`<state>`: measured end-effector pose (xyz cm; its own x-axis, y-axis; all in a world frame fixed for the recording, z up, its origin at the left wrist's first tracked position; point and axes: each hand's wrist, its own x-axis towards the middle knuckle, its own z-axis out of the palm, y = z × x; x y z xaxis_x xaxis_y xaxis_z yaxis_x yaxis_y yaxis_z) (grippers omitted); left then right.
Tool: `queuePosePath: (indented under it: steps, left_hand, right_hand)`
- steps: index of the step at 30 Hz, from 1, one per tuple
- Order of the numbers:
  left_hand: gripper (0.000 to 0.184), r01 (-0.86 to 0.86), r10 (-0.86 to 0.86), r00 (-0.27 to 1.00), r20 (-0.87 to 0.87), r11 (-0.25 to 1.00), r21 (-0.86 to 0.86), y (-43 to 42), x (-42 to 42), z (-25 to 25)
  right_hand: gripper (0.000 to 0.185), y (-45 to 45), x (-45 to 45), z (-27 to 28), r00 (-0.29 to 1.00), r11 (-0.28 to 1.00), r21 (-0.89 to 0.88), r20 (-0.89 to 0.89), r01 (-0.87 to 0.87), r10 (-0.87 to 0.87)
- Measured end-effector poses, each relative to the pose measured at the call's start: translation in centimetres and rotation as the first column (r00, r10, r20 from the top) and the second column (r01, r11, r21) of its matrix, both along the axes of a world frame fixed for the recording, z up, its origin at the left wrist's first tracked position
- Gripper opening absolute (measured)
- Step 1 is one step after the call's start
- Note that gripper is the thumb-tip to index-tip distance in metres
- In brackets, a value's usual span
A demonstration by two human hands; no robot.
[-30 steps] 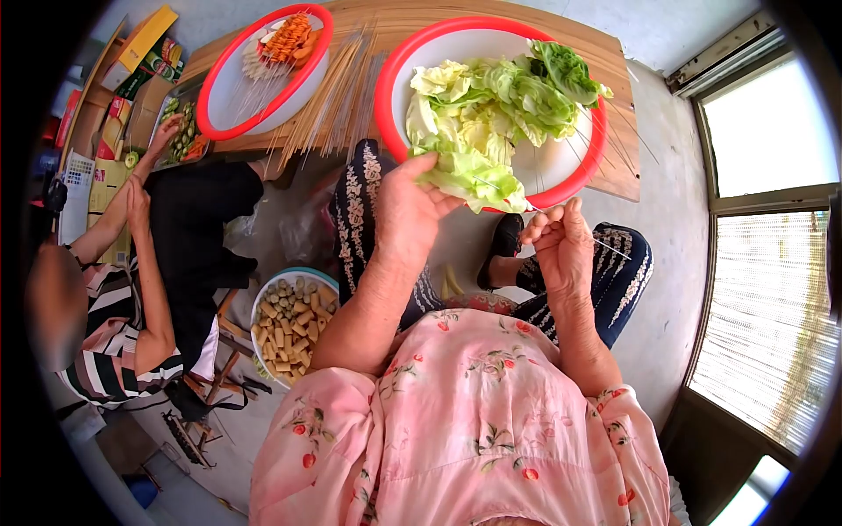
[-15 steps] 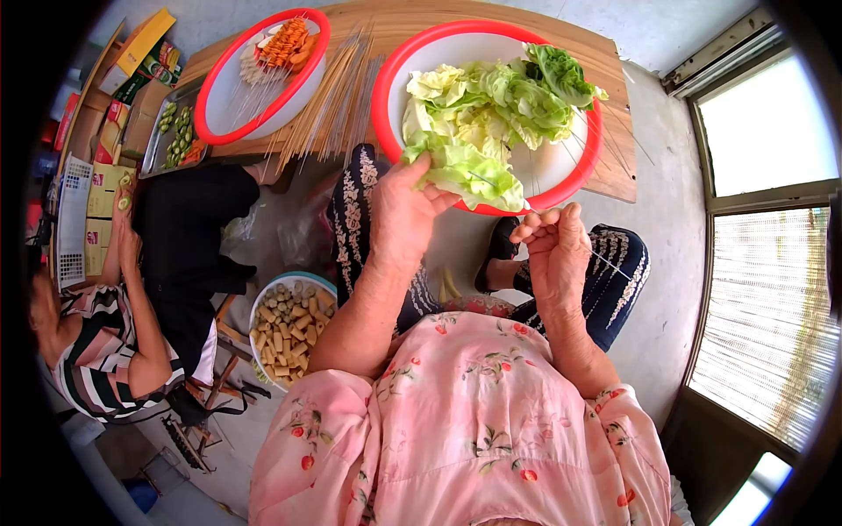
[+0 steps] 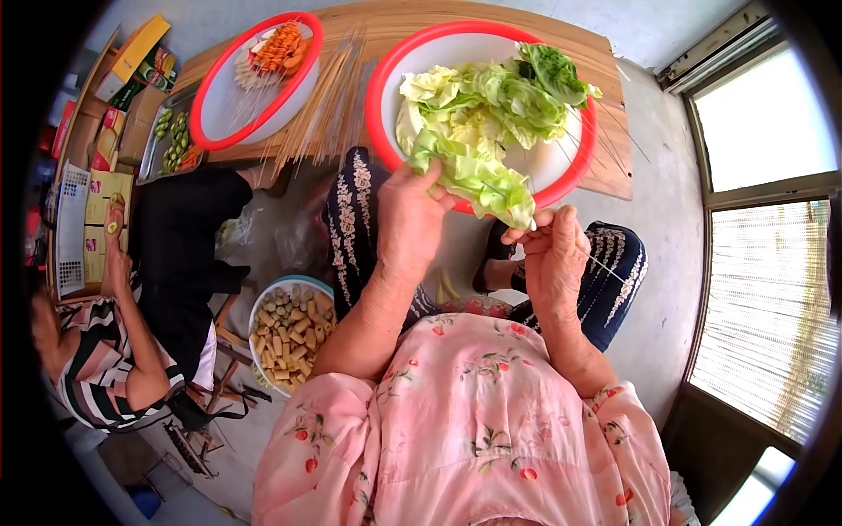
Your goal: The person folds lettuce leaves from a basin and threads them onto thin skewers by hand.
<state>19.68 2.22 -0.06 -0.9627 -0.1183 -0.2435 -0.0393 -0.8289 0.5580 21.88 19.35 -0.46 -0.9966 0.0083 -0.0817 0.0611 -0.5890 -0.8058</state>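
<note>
Head view, centre: left hand (image 3: 410, 215) clamped on 1 lettuce leaf (image 3: 482, 181) by the near rim of the bowl (image 3: 375, 105), apparently steadying it. Right hand (image 3: 558, 263) pinches 1 skewer (image 3: 605, 266) at the leaf's end, likely controlling its angle.

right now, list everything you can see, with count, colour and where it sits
wooden table: one, brown, ahead
large basin: one, white and red, table
small basin: one, white and red, table's left
lettuce: several leaves, green, large basin
skewers: many, tan, between basins
food pieces: many, orange, small basin
metal tray: one, silver, left of small basin
tub: one, white, by left knee
chunks: many, tan, in tub
blind: one, pale, right
other person: one, striped top, left
left hand: one, bare, holding lettuce leaf
right hand: one, bare, holding skewer
</note>
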Motion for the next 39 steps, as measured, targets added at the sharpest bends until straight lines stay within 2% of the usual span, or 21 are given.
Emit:
queuePosePath:
  steps: [13,16,19,22,25,28,39]
  left_hand:
    - [0.030,-0.049,0.051,0.998,0.039,0.997,-0.057,0.6,0.0,-0.2]
    - [0.031,-0.028,0.029,1.000,0.006,0.989,-0.145,0.6,0.0,0.2]
    - [0.031,0.016,-0.027,0.997,-0.074,0.989,-0.150,0.7,0.3,0.4]
    - [0.032,0.023,-0.037,0.994,-0.104,0.991,-0.132,0.9,0.4,0.6]
    - [0.030,0.049,-0.046,0.995,-0.083,0.998,0.027,0.7,0.3,0.8]
    - [0.028,0.002,-0.004,0.998,-0.059,0.999,-0.036,1.0,0.2,0.8]
    - [0.023,-0.081,0.081,0.997,-0.008,0.992,-0.101,1.4,0.0,0.9]
  right_hand:
    - [0.042,0.6,0.6,-0.5,1.000,1.000,0.023,0.012,-0.008,0.007]
    - [0.042,0.6,0.7,-0.3,1.000,0.999,0.041,0.011,-0.003,0.002]
    - [0.041,0.5,0.5,-0.7,1.000,1.000,0.009,0.015,0.010,-0.010]
    - [0.040,0.6,0.3,-1.2,1.000,0.997,-0.078,0.027,0.012,-0.010]
    - [0.040,0.8,0.2,-1.2,1.000,0.996,-0.093,0.015,0.010,-0.009]
    - [0.040,0.8,0.5,-0.6,1.000,1.000,-0.003,-0.002,0.006,-0.006]
    - [0.040,1.2,0.9,-0.8,0.999,1.000,0.022,-0.046,0.005,-0.004]
